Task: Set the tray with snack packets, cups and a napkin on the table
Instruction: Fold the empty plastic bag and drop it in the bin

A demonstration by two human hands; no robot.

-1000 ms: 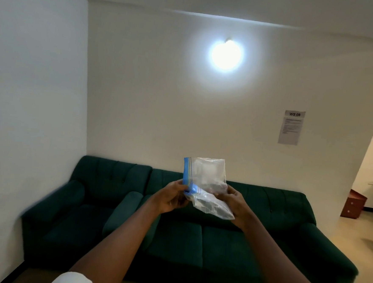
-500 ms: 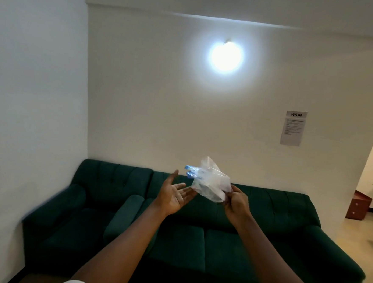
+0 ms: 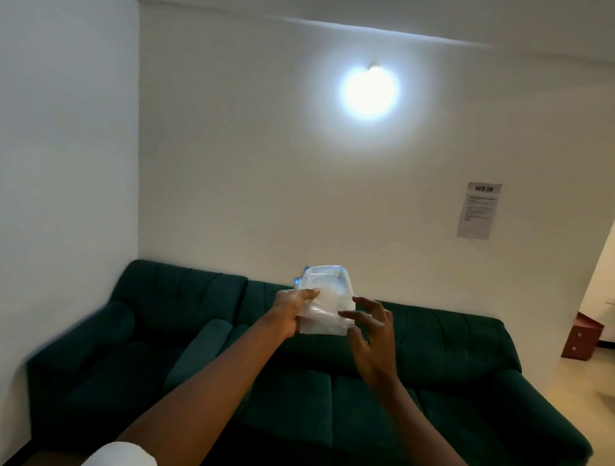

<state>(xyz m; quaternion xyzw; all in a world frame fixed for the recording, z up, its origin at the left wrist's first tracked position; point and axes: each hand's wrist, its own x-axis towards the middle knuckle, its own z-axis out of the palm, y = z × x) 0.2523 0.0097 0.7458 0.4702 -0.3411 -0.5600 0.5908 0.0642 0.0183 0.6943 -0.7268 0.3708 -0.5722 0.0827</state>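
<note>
A clear plastic zip bag with a blue strip at its top left is held up in front of me, above the sofa. My left hand grips its left side, thumb over the front. Just right of the bag is my right hand, fingers spread and curled toward it, fingertips at or near its right edge. What the bag holds looks whitish and cannot be made out. No tray, cups, napkin or table are in view.
A dark green sofa runs along the white wall, with an armchair section in the left corner. A wall lamp glows above. A paper notice hangs at right. A red cabinet stands by the doorway.
The bag has passed from my right hand into my left, which closed on it. My right hand let go and opened. The bag now hangs flatter and more upright.
</note>
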